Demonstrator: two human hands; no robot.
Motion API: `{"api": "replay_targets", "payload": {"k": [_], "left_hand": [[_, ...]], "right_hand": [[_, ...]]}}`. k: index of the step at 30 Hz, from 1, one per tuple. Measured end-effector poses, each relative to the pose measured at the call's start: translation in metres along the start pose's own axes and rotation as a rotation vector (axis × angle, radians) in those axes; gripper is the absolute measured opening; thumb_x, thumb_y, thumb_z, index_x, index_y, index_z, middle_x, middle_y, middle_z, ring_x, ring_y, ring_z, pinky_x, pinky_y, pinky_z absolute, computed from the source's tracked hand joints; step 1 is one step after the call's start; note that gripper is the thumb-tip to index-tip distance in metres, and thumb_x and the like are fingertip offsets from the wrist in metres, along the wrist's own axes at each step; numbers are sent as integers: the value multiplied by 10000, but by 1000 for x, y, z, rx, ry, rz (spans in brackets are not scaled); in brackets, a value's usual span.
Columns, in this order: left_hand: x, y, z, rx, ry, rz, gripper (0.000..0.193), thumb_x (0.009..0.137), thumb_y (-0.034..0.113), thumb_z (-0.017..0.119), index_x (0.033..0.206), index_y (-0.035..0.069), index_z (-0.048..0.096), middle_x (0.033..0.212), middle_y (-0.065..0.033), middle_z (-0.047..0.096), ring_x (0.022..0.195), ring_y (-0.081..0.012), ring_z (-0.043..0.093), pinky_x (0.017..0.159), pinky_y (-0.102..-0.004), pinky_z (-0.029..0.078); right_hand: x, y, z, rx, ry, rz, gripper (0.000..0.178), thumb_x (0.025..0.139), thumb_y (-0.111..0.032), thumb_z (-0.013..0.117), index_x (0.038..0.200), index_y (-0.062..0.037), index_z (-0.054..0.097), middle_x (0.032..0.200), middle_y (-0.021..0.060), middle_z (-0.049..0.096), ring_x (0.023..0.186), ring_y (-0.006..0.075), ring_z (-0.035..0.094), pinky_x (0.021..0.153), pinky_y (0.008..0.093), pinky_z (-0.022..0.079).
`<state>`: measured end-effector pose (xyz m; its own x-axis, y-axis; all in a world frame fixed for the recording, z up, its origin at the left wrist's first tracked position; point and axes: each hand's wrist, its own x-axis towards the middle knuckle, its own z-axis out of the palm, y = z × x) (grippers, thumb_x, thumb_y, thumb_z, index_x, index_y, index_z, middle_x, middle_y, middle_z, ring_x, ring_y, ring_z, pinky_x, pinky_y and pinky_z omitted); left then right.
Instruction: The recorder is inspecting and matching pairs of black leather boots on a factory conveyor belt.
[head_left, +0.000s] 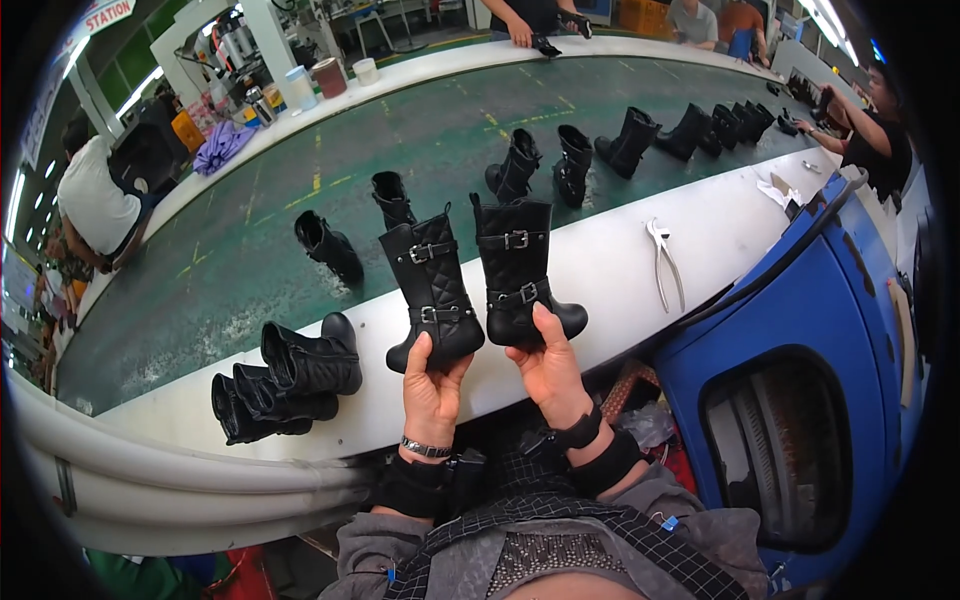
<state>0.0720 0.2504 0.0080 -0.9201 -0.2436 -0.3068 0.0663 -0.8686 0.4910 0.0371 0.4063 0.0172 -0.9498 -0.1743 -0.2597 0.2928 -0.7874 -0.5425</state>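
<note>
In front of me I hold up two black quilted boots with buckled straps, side by side. My left hand [433, 398] is closed round the foot of the left boot [432, 285], thumb on its side. My right hand [550, 372] grips the foot of the right boot [516, 265] the same way. Both shafts point away from me, with a narrow gap between them. Beyond them on the green conveyor belt stand a boot [392, 198] and, further left, another boot [328, 247]. To the left, several boots [310, 360] lie on the white ledge.
Pincers [664, 265] lie on the white ledge [600, 280] at right. A blue machine [800, 350] with a dark window stands there. More boots [628, 142] line the belt [250, 230]. A co-worker [880, 130] is at far right, another person [100, 195] at left.
</note>
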Motion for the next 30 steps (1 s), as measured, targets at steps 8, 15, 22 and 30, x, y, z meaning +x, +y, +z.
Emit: {"api": "replay_targets", "payload": {"k": [8,15,22,30], "left_hand": [[0,-4,-1,-4,17,-6,445,853,217,688,1211,26,505,1148,-143,607,1049,-283,631,851,-430,592],[2,-6,-4,2,10,7,432,867,231,668,1209,21,508,1157,-153,610,1062,-296,628,846,-439,595],[3,-5,-5,-14,11,0,452,853,217,689,1223,40,497,1153,-134,605,1048,-276,631,838,-426,595],[4,-7,-6,-9,22,10,412,868,232,671,1192,30,518,1148,-145,617,1048,-290,634,838,-433,598]], "right_hand": [[-1,2,-1,0,22,0,315,854,-327,698,1078,-129,599,964,6,659,838,119,650,596,262,563],[1,5,-4,9,36,7,317,850,-334,700,1072,-131,601,966,5,660,839,116,649,601,259,561],[2,8,-5,13,48,5,324,846,-342,704,1071,-131,603,967,5,661,837,115,650,601,256,562],[3,11,-6,25,45,-1,339,844,-345,706,1082,-129,597,968,4,660,836,112,650,597,252,564]]}}
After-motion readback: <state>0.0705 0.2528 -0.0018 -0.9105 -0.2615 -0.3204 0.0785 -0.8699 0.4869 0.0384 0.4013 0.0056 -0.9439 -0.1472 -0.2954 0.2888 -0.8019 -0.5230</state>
